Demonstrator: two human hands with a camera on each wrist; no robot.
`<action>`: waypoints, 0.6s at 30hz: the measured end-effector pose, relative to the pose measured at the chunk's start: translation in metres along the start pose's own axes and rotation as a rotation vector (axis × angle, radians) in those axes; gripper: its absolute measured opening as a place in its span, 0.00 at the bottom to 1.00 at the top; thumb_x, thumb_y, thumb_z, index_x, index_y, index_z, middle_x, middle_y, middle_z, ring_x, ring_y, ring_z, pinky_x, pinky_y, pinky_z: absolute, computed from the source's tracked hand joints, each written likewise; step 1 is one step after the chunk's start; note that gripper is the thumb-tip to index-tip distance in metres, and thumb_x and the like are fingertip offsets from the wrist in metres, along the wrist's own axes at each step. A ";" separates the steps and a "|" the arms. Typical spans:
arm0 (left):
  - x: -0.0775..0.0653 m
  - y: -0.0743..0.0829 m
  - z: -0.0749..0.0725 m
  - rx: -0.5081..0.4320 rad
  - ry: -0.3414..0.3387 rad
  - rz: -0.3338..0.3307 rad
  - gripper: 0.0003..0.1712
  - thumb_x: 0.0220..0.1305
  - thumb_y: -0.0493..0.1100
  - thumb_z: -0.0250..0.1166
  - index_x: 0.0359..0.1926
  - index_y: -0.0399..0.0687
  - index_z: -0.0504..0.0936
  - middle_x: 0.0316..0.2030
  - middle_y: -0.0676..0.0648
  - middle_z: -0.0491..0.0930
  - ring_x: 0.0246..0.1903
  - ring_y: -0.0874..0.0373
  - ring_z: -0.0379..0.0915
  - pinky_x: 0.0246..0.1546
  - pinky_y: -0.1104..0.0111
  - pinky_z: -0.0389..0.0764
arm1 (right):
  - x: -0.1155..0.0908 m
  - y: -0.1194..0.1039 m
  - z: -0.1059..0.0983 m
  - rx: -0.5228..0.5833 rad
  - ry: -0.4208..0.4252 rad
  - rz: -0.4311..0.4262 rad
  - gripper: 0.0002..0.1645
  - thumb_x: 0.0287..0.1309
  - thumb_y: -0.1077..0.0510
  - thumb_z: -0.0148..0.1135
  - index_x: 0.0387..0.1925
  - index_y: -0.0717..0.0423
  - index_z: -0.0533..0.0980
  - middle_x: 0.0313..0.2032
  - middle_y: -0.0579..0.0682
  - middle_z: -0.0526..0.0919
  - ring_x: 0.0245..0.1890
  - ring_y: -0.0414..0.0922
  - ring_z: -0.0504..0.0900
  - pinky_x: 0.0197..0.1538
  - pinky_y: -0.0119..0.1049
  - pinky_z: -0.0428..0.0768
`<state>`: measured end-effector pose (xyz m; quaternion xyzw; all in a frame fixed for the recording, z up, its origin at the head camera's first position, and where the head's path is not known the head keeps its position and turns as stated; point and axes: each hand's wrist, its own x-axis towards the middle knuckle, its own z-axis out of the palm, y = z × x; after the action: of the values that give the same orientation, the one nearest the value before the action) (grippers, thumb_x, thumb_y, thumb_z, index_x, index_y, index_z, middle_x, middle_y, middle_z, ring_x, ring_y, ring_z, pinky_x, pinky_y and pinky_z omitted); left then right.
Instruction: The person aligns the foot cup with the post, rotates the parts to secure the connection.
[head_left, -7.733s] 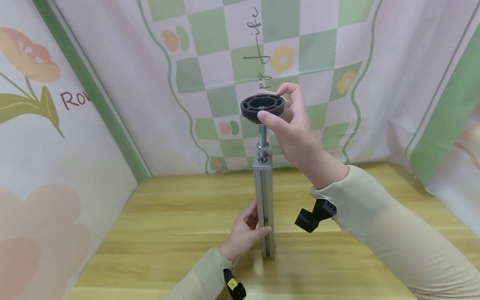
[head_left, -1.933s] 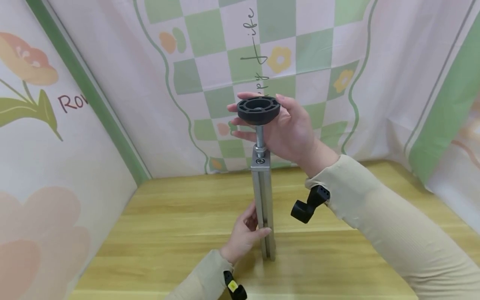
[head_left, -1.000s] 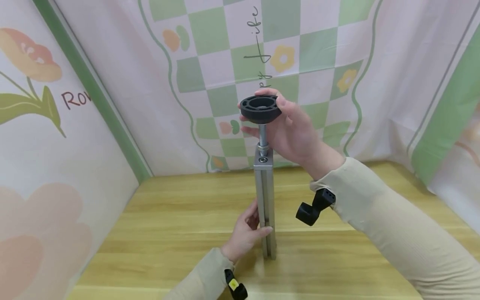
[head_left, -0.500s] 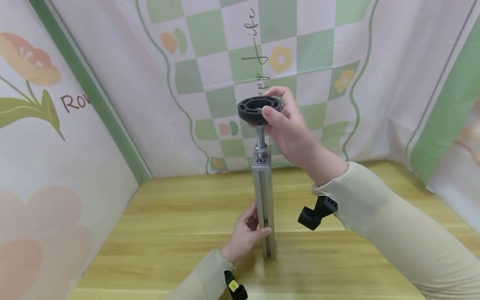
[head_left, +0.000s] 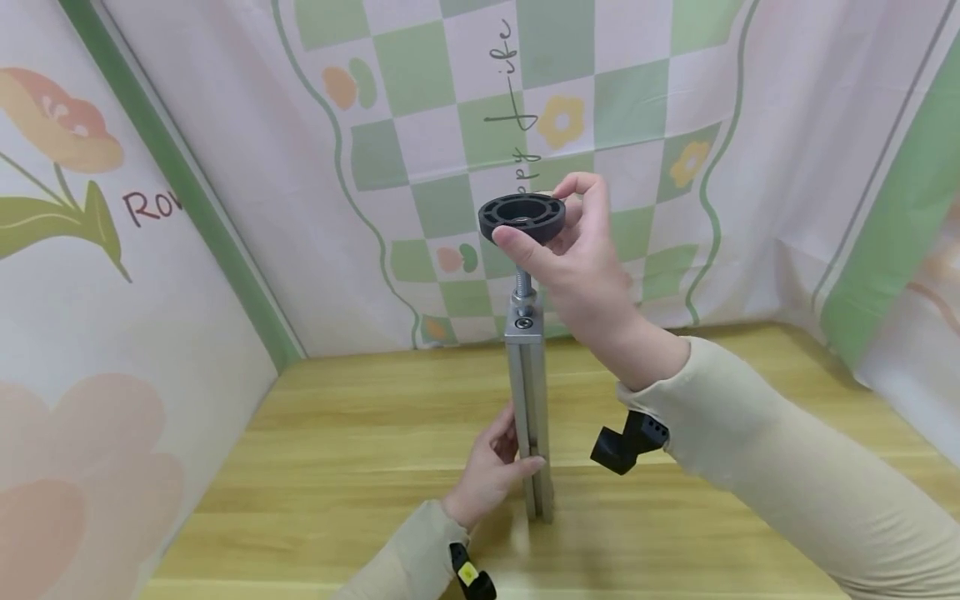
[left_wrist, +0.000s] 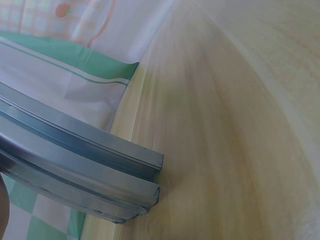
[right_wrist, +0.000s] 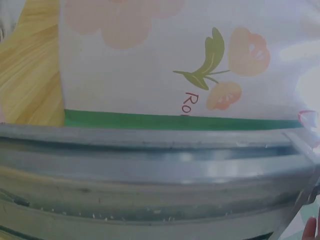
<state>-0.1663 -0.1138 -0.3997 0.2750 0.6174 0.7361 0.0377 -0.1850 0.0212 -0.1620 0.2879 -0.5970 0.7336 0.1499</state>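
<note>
Leftward across the black disc [head_left: 528,222], the thumb of the right hand [head_left: 588,271] had shifted since half a second earlier. The left hand [head_left: 486,473] curled round the metal bar [head_left: 528,379], upright on the wooden table [head_left: 337,442]; above, the right hand's thumb and bent fingers pinched the disc on its threaded rod [head_left: 522,282].

Softly lit in the head view, with sheen on the table [head_left: 615,533] at six o'clock and slight blur on the right hand [head_left: 588,271]. Hazy in the left wrist view. Blown out by glare near three o'clock in the right wrist view, bowed along the metal bar [right_wrist: 150,170].
</note>
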 end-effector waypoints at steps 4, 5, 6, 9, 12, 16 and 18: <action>0.000 0.001 0.001 0.000 0.006 -0.009 0.48 0.55 0.26 0.61 0.73 0.42 0.47 0.71 0.36 0.54 0.62 0.66 0.60 0.62 0.74 0.64 | -0.001 -0.002 0.005 -0.039 0.038 -0.036 0.30 0.53 0.62 0.67 0.40 0.45 0.53 0.40 0.50 0.68 0.43 0.45 0.77 0.39 0.28 0.73; 0.000 0.001 0.001 0.002 0.008 -0.013 0.49 0.55 0.26 0.61 0.73 0.42 0.47 0.70 0.36 0.54 0.62 0.66 0.61 0.62 0.74 0.64 | -0.001 -0.002 0.005 -0.033 0.038 -0.044 0.30 0.53 0.64 0.66 0.39 0.45 0.52 0.41 0.50 0.68 0.44 0.45 0.77 0.40 0.28 0.73; 0.000 0.001 0.001 0.003 0.010 -0.018 0.48 0.55 0.26 0.61 0.74 0.42 0.47 0.70 0.36 0.55 0.62 0.66 0.61 0.62 0.74 0.64 | -0.001 -0.002 0.005 -0.025 0.035 -0.051 0.30 0.52 0.66 0.65 0.39 0.45 0.52 0.42 0.50 0.68 0.44 0.45 0.77 0.40 0.27 0.73; 0.000 0.002 0.001 0.006 0.010 -0.024 0.48 0.55 0.26 0.61 0.74 0.42 0.47 0.70 0.35 0.55 0.61 0.66 0.62 0.62 0.74 0.64 | 0.001 0.001 0.003 0.032 0.002 -0.070 0.32 0.51 0.62 0.69 0.39 0.46 0.52 0.44 0.49 0.68 0.43 0.44 0.77 0.42 0.27 0.74; -0.001 0.002 0.001 0.002 0.008 -0.016 0.49 0.55 0.25 0.60 0.74 0.41 0.46 0.70 0.34 0.55 0.61 0.66 0.62 0.62 0.74 0.65 | 0.006 0.009 -0.002 0.163 -0.063 -0.075 0.39 0.44 0.49 0.75 0.41 0.46 0.52 0.46 0.50 0.68 0.44 0.43 0.76 0.47 0.27 0.76; -0.001 0.002 0.001 -0.005 0.002 -0.003 0.49 0.56 0.25 0.60 0.74 0.42 0.46 0.70 0.34 0.54 0.61 0.65 0.62 0.61 0.74 0.65 | 0.014 0.019 -0.013 0.414 -0.169 0.002 0.40 0.45 0.40 0.71 0.47 0.46 0.54 0.49 0.53 0.67 0.49 0.45 0.73 0.56 0.33 0.70; -0.001 0.001 0.001 -0.008 -0.002 -0.001 0.49 0.56 0.25 0.60 0.74 0.43 0.46 0.70 0.35 0.54 0.62 0.65 0.61 0.62 0.74 0.65 | 0.017 0.022 -0.017 0.504 -0.209 0.068 0.31 0.55 0.41 0.63 0.49 0.46 0.56 0.50 0.53 0.68 0.51 0.45 0.71 0.57 0.35 0.67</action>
<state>-0.1646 -0.1138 -0.3986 0.2751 0.6147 0.7382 0.0398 -0.2156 0.0301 -0.1712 0.3702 -0.4173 0.8298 -0.0135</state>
